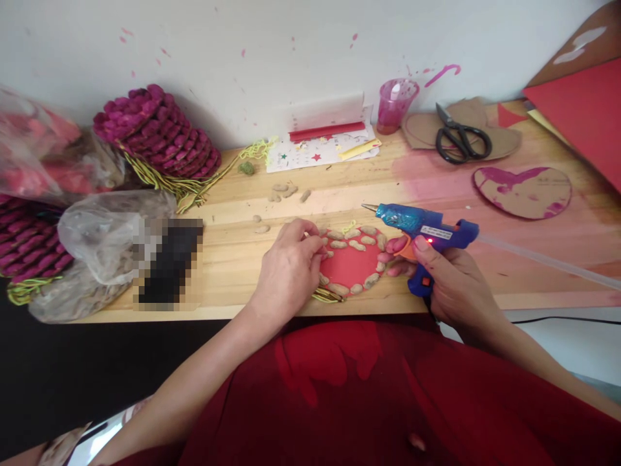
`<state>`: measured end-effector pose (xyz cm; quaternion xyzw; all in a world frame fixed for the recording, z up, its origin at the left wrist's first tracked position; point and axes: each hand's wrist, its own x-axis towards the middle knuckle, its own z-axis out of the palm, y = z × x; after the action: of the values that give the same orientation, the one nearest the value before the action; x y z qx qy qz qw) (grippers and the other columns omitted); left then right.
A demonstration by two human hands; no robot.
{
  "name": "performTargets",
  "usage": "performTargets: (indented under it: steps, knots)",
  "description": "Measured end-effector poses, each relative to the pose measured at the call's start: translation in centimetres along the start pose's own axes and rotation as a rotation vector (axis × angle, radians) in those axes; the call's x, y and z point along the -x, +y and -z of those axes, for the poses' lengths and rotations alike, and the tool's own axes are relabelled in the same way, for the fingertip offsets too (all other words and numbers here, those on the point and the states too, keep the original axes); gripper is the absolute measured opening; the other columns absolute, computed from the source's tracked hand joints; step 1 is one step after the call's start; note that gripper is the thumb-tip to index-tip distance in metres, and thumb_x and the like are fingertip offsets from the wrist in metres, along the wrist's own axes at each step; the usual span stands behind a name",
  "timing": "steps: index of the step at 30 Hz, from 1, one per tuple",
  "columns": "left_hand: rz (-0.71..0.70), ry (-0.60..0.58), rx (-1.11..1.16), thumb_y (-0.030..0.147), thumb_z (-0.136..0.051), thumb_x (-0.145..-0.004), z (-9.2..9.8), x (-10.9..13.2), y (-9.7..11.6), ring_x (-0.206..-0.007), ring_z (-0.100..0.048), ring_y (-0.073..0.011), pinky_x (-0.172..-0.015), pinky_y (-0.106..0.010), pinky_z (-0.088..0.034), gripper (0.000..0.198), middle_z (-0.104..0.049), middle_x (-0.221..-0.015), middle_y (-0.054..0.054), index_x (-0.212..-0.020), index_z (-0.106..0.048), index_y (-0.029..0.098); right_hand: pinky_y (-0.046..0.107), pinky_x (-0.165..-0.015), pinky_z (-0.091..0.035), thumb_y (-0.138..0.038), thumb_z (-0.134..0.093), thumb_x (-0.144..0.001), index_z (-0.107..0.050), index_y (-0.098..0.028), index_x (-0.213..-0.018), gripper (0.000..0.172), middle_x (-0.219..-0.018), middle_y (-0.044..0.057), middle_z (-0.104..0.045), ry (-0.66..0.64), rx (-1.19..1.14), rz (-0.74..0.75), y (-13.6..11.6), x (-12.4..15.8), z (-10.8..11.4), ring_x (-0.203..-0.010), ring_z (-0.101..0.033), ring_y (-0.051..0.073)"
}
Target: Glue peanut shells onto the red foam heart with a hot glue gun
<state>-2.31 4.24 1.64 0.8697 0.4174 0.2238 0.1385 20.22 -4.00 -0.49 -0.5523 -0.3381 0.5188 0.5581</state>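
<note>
My right hand (451,275) is wrapped round a blue hot glue gun (412,223), a red light glowing on its side. Its metal nozzle points left, above the far edge of a red heart-shaped piece (347,266). Peanuts (372,280) line the heart's edge, and a few more form a row across its upper part. At the heart's left edge, my left hand (291,265) has its fingers pinched on a peanut (329,254), partly hidden by the fingertips. A clear glue stick (548,259) sticks out of the gun's back.
Loose peanuts (284,191) lie beyond my left hand. Black scissors (463,136) rest on cardboard at the back right, near a purple-smeared cardboard heart (521,191). A pink plastic cup (395,107) stands by the wall. Purple peanut bundles (160,133) and plastic bags (104,236) fill the left.
</note>
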Motion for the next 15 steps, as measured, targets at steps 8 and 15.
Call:
performTargets:
  steps: [8, 15]
  knots:
    - [-0.031, 0.046, -0.052, 0.011, -0.065, -0.088, -0.1, 0.4, -0.4, -0.095, -0.060, -0.0228, -0.085, -0.039, -0.053, 0.011, -0.068, -0.098, -0.008, -0.082, -0.072, 0.017, 0.027, -0.060, -0.057, -0.049, -0.072, -0.088, -0.076, -0.024, -0.092, 0.025, -0.099, 0.004, -0.076, 0.028, -0.045, 0.037, 0.0, -0.2, -0.5, -0.078, -0.073, 0.018]
    - [-0.117, 0.161, 0.024, 0.004, -0.053, -0.094, 0.9, 1.6, -1.0, -0.097, -0.061, -0.0205, -0.089, -0.038, -0.052, 0.029, -0.072, -0.102, -0.007, -0.109, -0.074, 0.018, 0.027, -0.065, -0.057, -0.048, -0.069, -0.090, -0.076, -0.025, -0.092, 0.024, -0.094, 0.004, -0.077, -0.007, -0.037, 0.073, 0.2, -0.1, -0.2, -0.077, -0.073, 0.017]
